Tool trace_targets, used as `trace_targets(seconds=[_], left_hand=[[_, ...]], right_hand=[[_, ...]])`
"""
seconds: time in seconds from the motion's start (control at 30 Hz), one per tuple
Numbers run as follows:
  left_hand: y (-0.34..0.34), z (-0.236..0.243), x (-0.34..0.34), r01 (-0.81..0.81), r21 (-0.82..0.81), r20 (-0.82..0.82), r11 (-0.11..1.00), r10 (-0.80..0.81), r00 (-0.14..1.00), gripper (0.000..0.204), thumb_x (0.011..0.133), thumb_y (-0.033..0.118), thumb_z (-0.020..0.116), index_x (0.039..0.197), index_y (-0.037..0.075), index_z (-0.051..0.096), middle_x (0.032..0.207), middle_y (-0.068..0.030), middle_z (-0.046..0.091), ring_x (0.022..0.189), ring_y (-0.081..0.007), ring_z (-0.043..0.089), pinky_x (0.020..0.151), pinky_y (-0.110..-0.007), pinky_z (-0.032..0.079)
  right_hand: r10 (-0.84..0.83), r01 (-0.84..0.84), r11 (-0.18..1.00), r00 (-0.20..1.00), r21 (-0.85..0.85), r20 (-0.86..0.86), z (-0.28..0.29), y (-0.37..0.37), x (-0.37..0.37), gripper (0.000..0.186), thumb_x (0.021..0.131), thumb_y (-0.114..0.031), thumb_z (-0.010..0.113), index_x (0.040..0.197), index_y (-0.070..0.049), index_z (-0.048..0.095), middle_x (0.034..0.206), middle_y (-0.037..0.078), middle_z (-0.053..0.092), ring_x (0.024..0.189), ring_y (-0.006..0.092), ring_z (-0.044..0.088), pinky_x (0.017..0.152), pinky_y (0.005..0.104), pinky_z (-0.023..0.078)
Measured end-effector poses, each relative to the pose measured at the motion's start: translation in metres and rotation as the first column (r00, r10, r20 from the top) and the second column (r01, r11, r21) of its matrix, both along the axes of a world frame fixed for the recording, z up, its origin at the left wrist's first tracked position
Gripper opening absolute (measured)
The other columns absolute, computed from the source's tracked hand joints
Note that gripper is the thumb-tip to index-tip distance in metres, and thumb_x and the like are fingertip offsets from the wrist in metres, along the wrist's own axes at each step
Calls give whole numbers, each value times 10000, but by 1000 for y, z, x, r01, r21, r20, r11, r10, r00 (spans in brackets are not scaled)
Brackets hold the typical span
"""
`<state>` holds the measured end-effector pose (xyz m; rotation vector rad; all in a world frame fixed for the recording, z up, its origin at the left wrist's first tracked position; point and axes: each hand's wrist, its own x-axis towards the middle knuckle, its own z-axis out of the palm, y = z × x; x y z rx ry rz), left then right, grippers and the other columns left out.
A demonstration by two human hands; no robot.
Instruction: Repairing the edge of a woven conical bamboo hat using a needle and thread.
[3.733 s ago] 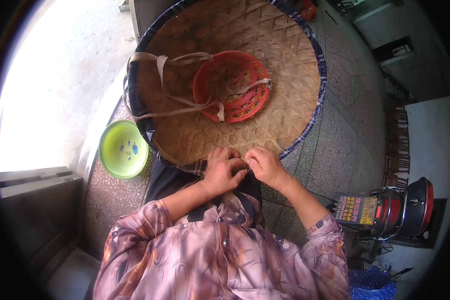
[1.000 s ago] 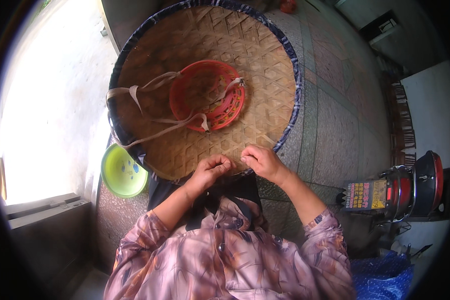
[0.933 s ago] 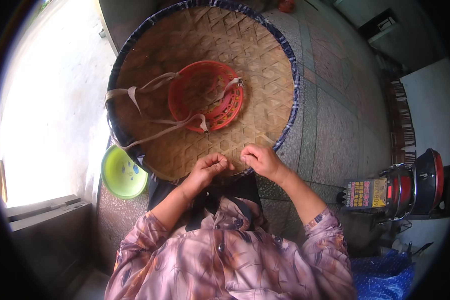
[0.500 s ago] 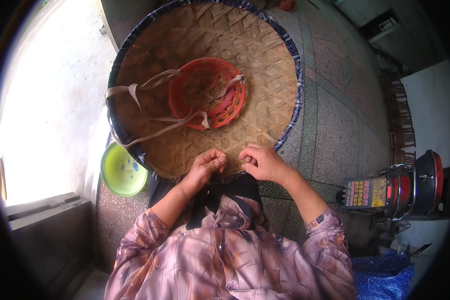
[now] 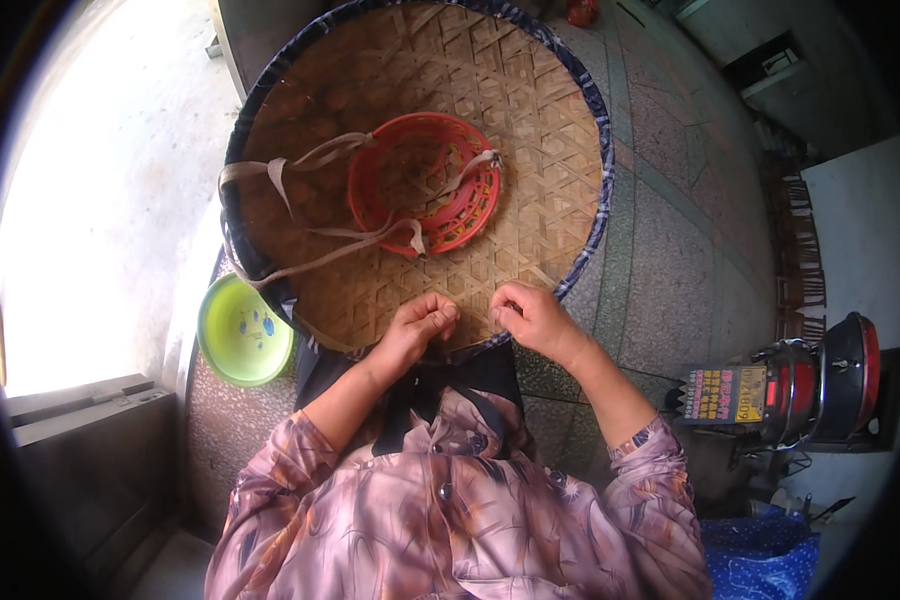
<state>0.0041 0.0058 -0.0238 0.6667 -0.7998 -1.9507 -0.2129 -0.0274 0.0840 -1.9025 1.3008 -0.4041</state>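
A wide round woven bamboo tray [image 5: 540,150] with a dark cloth-wrapped rim rests against my lap. Over its near edge, my left hand [image 5: 423,322] is closed, thumb and forefinger pinched together. My right hand [image 5: 532,318] is curled closed a short way to the right; anything in either pinch is too small to make out. Farther in on the tray sits a red plastic basket [image 5: 368,200] with some reddish strands inside. Pale cloth straps [image 5: 315,262] run from the tray's left rim toward the basket, and one end hangs over its near side.
A light green basin [image 5: 220,345] stands on the speckled floor at my left, near a doorway. To the right are the rear of a motorcycle [image 5: 798,385] with a sign plate, and a blue dotted cloth [image 5: 765,555]. A small red thing [image 5: 582,12] lies far off.
My right hand has moved slightly away from the left, so the gap between them is wider. The whole scene has shifted a little as my head moved.
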Motion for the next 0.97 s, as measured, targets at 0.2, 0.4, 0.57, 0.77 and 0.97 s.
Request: trace_targets(seconds=[0.2,0.4,0.57,0.77,0.97], left_hand=[[-1,-1,-1,-2,7,14,1000,2,1000,166,1049,201,609,1006,41,613,871,7,587,788,-97,530,763,-241,421],[-1,-4,-2,-8,2,-6,1000,8,1000,159,1049,190,613,1021,33,619,881,7,593,793,-96,539,768,-240,434],[1,-3,-3,-17,14,-47,1000,18,999,115,1046,129,608,1044,16,628,868,14,594,762,-84,535,717,-222,439],[2,-6,-6,-5,0,-59,1000,5,998,127,1045,143,617,1038,17,630,867,14,596,763,-81,534,717,-221,435],[1,-8,-1,50,-54,-25,997,-51,998,200,1040,220,646,1055,21,635,870,7,614,791,-92,550,758,-241,440]], right_hand=[[122,-222,949,913,-225,-389,9,19,3,102,833,-119,702,848,-37,643,888,143,633,875,347,674,759,444,546],[50,-259,901,859,-347,-510,-1,31,16,150,786,-131,752,858,-53,646,958,139,614,996,358,629,815,439,547],[109,-222,945,908,-242,-406,-2,21,7,67,815,-105,700,854,-57,675,920,143,646,934,362,662,796,445,551],[105,-155,978,944,-141,-313,1,7,5,92,825,-67,646,882,-44,715,879,154,678,879,378,683,779,458,550],[271,-264,963,927,61,-260,3,-14,7,201,813,-86,705,1001,-20,733,948,154,689,818,251,705,736,392,548]])
